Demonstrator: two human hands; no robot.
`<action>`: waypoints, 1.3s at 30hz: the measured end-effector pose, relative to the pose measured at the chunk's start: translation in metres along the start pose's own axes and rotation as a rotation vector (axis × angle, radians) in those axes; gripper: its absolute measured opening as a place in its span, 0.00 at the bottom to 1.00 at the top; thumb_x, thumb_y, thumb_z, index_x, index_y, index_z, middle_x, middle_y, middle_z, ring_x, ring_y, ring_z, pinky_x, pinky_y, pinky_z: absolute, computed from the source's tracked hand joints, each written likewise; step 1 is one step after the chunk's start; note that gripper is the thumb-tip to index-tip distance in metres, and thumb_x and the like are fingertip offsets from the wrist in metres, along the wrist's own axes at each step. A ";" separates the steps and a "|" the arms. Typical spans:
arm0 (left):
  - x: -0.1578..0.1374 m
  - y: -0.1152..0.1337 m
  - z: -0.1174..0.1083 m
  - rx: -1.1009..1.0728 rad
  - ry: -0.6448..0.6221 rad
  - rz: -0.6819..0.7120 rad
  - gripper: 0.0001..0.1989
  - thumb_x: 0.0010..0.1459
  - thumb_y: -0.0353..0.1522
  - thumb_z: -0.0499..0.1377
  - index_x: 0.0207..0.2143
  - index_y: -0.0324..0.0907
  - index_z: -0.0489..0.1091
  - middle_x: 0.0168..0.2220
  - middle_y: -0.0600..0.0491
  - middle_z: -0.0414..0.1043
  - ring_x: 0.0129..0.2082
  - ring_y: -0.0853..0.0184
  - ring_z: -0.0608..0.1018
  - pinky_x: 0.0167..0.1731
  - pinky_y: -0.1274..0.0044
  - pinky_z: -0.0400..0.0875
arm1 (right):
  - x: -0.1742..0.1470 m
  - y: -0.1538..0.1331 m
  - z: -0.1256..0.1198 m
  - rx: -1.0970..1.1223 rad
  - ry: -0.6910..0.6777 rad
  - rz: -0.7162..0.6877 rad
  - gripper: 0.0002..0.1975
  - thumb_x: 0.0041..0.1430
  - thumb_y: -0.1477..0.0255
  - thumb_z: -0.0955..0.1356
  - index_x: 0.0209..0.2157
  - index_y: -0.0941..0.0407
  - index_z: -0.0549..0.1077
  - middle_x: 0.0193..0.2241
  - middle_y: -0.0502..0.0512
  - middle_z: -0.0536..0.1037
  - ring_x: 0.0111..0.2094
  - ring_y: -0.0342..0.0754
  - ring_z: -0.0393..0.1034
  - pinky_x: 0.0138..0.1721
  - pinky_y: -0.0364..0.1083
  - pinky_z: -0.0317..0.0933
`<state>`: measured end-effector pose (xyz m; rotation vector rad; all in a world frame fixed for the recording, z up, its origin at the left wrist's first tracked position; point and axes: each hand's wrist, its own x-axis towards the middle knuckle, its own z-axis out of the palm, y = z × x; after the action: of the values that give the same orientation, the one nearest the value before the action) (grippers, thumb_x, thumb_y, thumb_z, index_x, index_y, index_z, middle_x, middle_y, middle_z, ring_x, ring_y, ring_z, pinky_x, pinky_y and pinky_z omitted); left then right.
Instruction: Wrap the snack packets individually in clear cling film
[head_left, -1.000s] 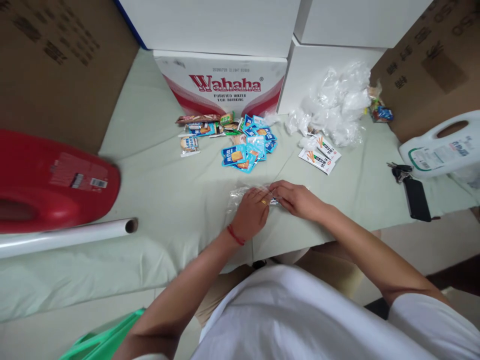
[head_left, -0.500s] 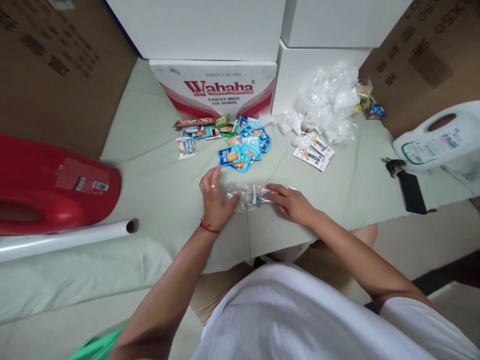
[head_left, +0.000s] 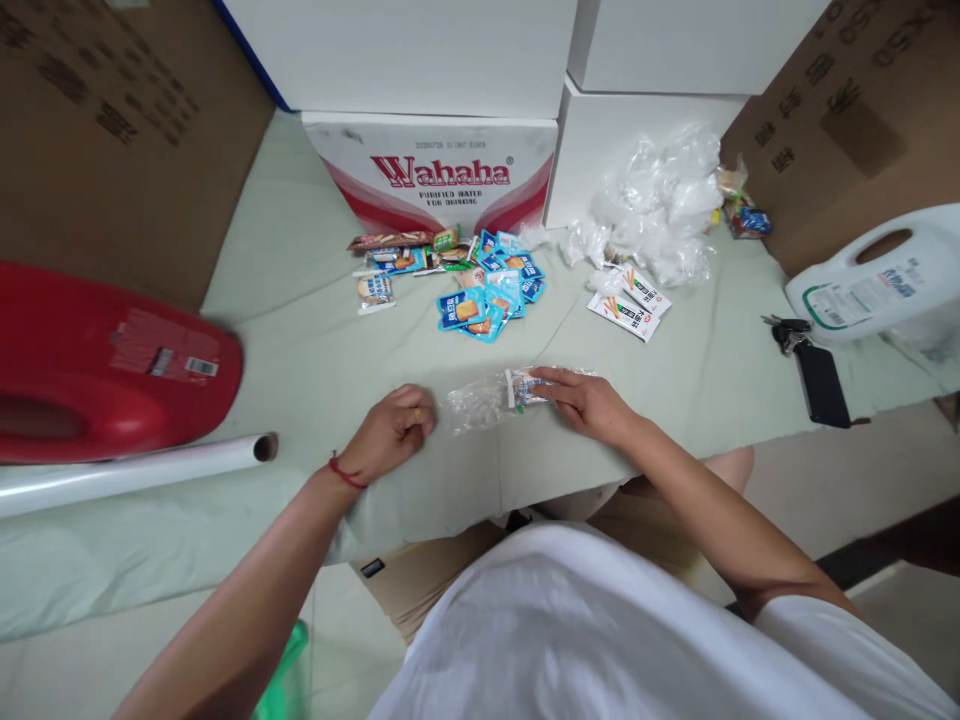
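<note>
I am curling my left hand into a loose fist just beside a clear bag, whether around anything I cannot tell; my right hand is laying its fingers over a wrapped snack at the bag's right end, apparently keeping it flat on the green cloth, any pinch hidden. Beyond, blue packets are lying heaped within reach, and a Wahaha carton is standing behind, seemingly backing the pile.

The clear bag is thin, crinkled, shiny plastic, and the packet beside it glossy printed film. Blue sachets have a slick, reflective finish. The red jug is smooth, glossy plastic; the brown carton, matt cardboard. The table cover is softly creased, cloth or plastic sheeting, hard to tell here.
</note>
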<state>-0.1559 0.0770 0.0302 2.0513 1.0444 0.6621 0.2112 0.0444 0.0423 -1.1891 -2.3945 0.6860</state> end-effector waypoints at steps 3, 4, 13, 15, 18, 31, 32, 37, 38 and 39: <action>-0.009 0.000 -0.008 -0.016 0.142 -0.075 0.09 0.57 0.34 0.55 0.24 0.45 0.68 0.29 0.53 0.72 0.33 0.65 0.74 0.38 0.69 0.73 | -0.001 -0.002 -0.001 -0.040 -0.013 -0.014 0.28 0.65 0.80 0.63 0.62 0.48 0.75 0.69 0.54 0.70 0.64 0.54 0.73 0.60 0.54 0.71; -0.007 0.002 -0.007 -0.023 0.204 -0.104 0.09 0.60 0.34 0.54 0.28 0.44 0.69 0.32 0.53 0.73 0.34 0.65 0.75 0.40 0.69 0.74 | -0.001 -0.004 -0.001 -0.048 -0.016 -0.015 0.28 0.65 0.80 0.63 0.62 0.48 0.75 0.69 0.54 0.69 0.63 0.54 0.73 0.59 0.54 0.71; 0.058 0.028 0.058 0.261 0.041 -0.245 0.14 0.52 0.39 0.70 0.37 0.40 0.76 0.69 0.39 0.63 0.75 0.35 0.48 0.71 0.47 0.48 | -0.001 -0.012 0.003 -0.238 0.061 -0.071 0.22 0.66 0.75 0.66 0.59 0.49 0.79 0.65 0.56 0.74 0.55 0.60 0.70 0.55 0.62 0.66; 0.056 0.031 0.061 0.223 -0.005 -0.214 0.07 0.51 0.33 0.67 0.30 0.41 0.72 0.65 0.42 0.68 0.72 0.40 0.57 0.70 0.52 0.54 | -0.002 -0.014 0.005 -0.286 0.083 -0.074 0.23 0.65 0.74 0.67 0.60 0.48 0.78 0.64 0.55 0.75 0.60 0.63 0.66 0.58 0.65 0.63; 0.045 0.033 0.052 0.163 -0.017 -0.233 0.03 0.54 0.32 0.62 0.30 0.44 0.69 0.45 0.47 0.79 0.50 0.54 0.78 0.53 0.63 0.72 | -0.003 -0.013 0.008 -0.286 0.082 -0.107 0.25 0.66 0.75 0.67 0.62 0.47 0.76 0.64 0.53 0.75 0.65 0.62 0.63 0.65 0.67 0.57; 0.065 0.086 0.056 -0.990 0.148 -0.708 0.16 0.43 0.34 0.73 0.30 0.39 0.71 0.21 0.58 0.69 0.19 0.75 0.69 0.21 0.82 0.61 | -0.006 -0.009 0.014 -0.251 0.059 -0.094 0.28 0.65 0.78 0.66 0.65 0.46 0.74 0.66 0.54 0.73 0.63 0.62 0.65 0.61 0.65 0.62; 0.071 0.092 0.064 -0.966 0.139 -0.679 0.13 0.46 0.35 0.71 0.31 0.39 0.72 0.22 0.56 0.71 0.21 0.74 0.71 0.22 0.81 0.62 | -0.006 -0.010 0.014 -0.253 0.058 -0.087 0.29 0.64 0.78 0.67 0.65 0.46 0.74 0.66 0.55 0.73 0.62 0.62 0.65 0.60 0.65 0.62; 0.084 0.103 0.101 -0.648 0.220 -0.589 0.10 0.58 0.30 0.56 0.36 0.40 0.78 0.33 0.50 0.79 0.29 0.67 0.76 0.30 0.76 0.69 | -0.007 -0.008 0.011 -0.088 0.068 -0.148 0.31 0.62 0.79 0.65 0.66 0.50 0.73 0.64 0.61 0.75 0.61 0.61 0.67 0.60 0.65 0.64; 0.083 0.102 0.104 -0.569 0.233 -0.565 0.11 0.59 0.29 0.56 0.38 0.41 0.79 0.35 0.50 0.80 0.33 0.66 0.78 0.34 0.75 0.72 | -0.009 -0.006 0.009 -0.015 0.082 -0.176 0.30 0.63 0.79 0.64 0.65 0.51 0.74 0.63 0.61 0.75 0.62 0.60 0.67 0.61 0.64 0.64; 0.082 0.101 0.107 -0.460 0.227 -0.525 0.12 0.60 0.29 0.55 0.40 0.41 0.79 0.37 0.50 0.80 0.37 0.64 0.79 0.40 0.73 0.73 | -0.012 -0.003 0.007 0.063 0.106 -0.191 0.28 0.64 0.78 0.64 0.63 0.50 0.75 0.63 0.61 0.76 0.62 0.58 0.68 0.62 0.63 0.64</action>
<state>0.0104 0.0652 0.0552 1.2592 1.3457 0.7763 0.2126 0.0309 0.0375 -0.9330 -2.3418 0.6166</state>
